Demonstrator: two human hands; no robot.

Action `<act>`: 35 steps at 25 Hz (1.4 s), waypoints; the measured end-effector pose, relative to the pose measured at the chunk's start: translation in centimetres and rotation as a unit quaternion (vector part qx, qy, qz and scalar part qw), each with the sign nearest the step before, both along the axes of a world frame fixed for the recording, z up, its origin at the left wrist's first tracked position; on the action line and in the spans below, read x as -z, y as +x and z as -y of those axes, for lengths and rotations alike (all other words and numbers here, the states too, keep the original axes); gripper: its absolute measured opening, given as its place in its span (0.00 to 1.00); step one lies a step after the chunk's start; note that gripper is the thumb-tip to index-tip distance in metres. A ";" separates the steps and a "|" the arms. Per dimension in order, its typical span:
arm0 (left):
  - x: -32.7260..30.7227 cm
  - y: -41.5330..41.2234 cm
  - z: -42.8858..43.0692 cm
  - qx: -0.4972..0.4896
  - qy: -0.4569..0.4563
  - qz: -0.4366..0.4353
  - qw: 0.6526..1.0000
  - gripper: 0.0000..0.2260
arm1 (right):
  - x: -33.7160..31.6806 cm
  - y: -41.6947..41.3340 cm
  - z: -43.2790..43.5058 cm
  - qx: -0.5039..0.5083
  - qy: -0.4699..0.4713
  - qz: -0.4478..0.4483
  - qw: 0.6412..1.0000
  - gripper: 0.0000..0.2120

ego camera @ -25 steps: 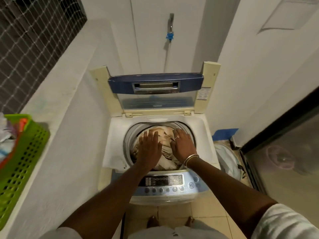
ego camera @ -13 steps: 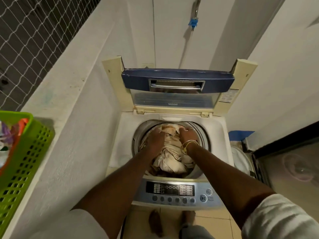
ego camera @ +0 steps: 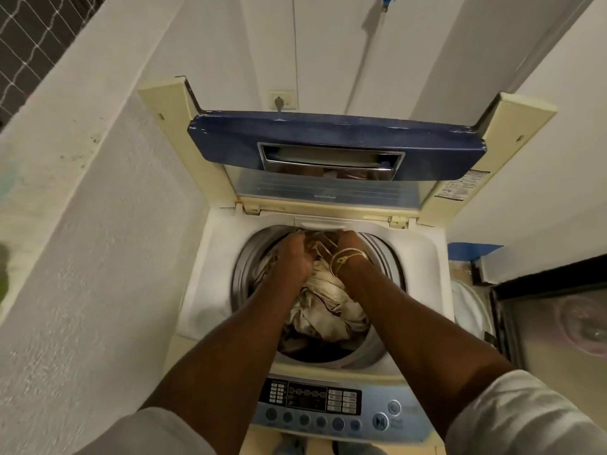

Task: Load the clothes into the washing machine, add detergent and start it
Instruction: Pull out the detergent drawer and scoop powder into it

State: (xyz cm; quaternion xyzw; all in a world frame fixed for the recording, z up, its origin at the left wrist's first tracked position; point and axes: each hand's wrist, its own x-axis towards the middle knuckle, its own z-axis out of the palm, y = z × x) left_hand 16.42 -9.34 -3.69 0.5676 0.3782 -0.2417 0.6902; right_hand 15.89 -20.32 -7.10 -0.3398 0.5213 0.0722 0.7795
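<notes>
The top-loading washing machine [ego camera: 210,290] stands in front of me with its blue-trimmed lid [ego camera: 335,142] folded up at the back. Crumpled beige and cream clothes [ego camera: 325,310] fill the drum, with darker cloth underneath. Both my hands are down in the drum at its far side. My left hand [ego camera: 292,254] is curled into the cloth, fingertips buried. My right hand [ego camera: 349,244], bangles on its wrist, grips the clothes just beside it under the back rim. The control panel [ego camera: 308,402] with its row of buttons lies below my forearms.
A rough white wall [ego camera: 98,257] runs close along the machine's left side. A wall socket [ego camera: 281,100] sits behind the lid. To the right are a white bag or tub [ego camera: 466,307] and a dark glass door [ego camera: 558,323].
My hands went from lying flat on top of the clothes to reaching deeper at the drum's far side and curling into the cloth. My head has moved closer over the machine.
</notes>
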 end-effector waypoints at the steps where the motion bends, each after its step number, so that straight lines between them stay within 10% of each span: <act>1: 0.3 0.0 0.2 -0.042 -0.104 -0.017 0.994 0.14 | 0.4 0.0 -0.1 0.016 -0.003 0.007 1.000 0.15; 35: 2.3 -2.4 -0.7 -0.009 -0.103 0.065 0.992 0.20 | 1.7 -3.2 -3.0 0.096 -0.043 0.109 0.989 0.24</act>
